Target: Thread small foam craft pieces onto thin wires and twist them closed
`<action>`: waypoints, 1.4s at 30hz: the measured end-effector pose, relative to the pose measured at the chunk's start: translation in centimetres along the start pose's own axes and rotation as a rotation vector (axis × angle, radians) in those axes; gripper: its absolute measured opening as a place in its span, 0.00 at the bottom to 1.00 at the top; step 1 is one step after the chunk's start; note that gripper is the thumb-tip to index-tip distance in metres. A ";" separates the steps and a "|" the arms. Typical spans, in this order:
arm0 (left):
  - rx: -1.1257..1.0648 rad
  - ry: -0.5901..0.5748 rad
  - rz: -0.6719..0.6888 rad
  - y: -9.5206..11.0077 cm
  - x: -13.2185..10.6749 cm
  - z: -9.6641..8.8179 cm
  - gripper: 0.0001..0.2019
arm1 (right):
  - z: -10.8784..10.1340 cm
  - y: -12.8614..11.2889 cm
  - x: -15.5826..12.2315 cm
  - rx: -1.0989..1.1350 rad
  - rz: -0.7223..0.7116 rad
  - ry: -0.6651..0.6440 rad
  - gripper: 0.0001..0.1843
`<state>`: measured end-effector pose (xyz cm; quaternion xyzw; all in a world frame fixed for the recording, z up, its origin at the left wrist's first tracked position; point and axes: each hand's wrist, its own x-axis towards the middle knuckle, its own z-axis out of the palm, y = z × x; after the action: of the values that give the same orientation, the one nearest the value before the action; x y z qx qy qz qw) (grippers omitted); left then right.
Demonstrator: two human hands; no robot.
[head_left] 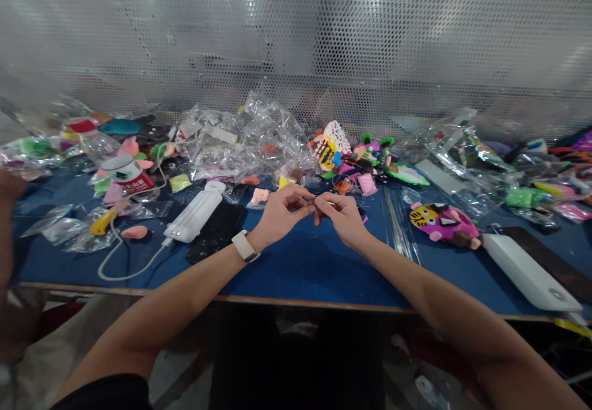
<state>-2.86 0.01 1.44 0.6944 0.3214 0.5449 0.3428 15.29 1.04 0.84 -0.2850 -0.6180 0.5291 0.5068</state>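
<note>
My left hand and my right hand meet above the blue table, fingertips pinched together on a small dark piece that I cannot make out. A white watch sits on my left wrist. Just beyond the hands lie felt pieces: a pink scrap, pink thread and a colourful felt toy.
Crumpled clear bags cover the back of the table. A white power bank with a cable and a black phone lie left. A pink tiger felt toy and another white power bank lie right. A perforated metal screen stands behind.
</note>
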 end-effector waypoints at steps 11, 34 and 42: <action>-0.001 0.012 0.008 -0.4 0.0 -0.2 0.13 | 0.0 0.0 0.1 -0.006 0.029 0.043 0.21; 0.213 0.125 0.212 0.9 -0.7 0.5 0.04 | -0.7 -0.7 -0.2 -0.032 0.053 -0.033 0.19; 0.289 0.100 0.384 0.3 -0.9 0.6 0.04 | -0.6 -1.2 -0.1 0.167 0.218 -0.059 0.20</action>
<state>-2.44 -0.96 1.13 0.7569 0.2748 0.5819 0.1137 16.15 0.82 1.86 -0.2914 -0.5519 0.6387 0.4500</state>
